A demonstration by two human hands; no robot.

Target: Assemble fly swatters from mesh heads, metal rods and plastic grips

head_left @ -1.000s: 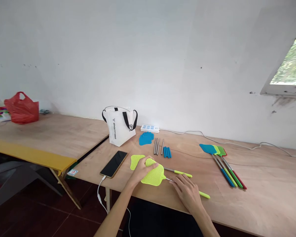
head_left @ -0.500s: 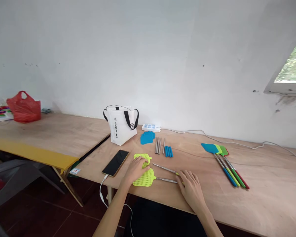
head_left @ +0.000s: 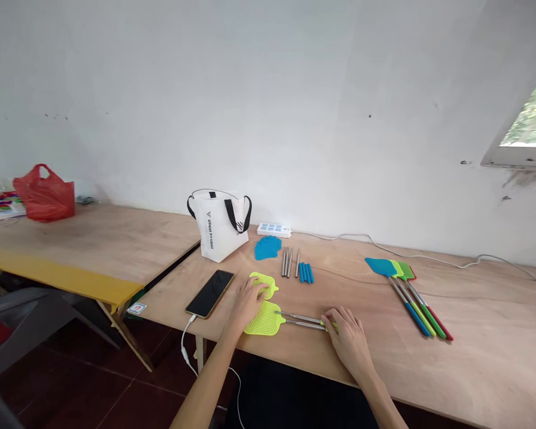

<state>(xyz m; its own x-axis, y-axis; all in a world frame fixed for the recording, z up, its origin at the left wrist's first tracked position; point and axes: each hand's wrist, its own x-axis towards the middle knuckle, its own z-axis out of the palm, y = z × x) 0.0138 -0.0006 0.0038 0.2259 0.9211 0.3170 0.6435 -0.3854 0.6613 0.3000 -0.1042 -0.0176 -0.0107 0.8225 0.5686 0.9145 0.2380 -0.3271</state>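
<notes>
My left hand (head_left: 249, 302) is closed over a loose yellow-green fly swatter head (head_left: 267, 280), fingers on its mesh and thumb toward its stem. Just below lies a second yellow-green fly swatter (head_left: 265, 320), its head fixed to a metal rod running right. My right hand (head_left: 349, 338) is closed around the yellow-green grip of a headless fly swatter handle (head_left: 295, 316). This handle's bare metal tip points left, over the edge of the lower swatter's head. The lower swatter's grip end is hidden under my right hand.
Blue swatter heads (head_left: 267, 247), metal rods (head_left: 287, 262) and blue grips (head_left: 306, 273) lie behind my hands. Assembled fly swatters (head_left: 411, 301) lie at right. A phone (head_left: 209, 293) with a cable, a white bag (head_left: 218, 229) and a power strip (head_left: 273, 230) are nearby.
The headless handle's tip has swung toward me, close to the lower swatter's rod. My left hand and both yellow-green heads have shifted slightly right; my right hand has moved slightly right.
</notes>
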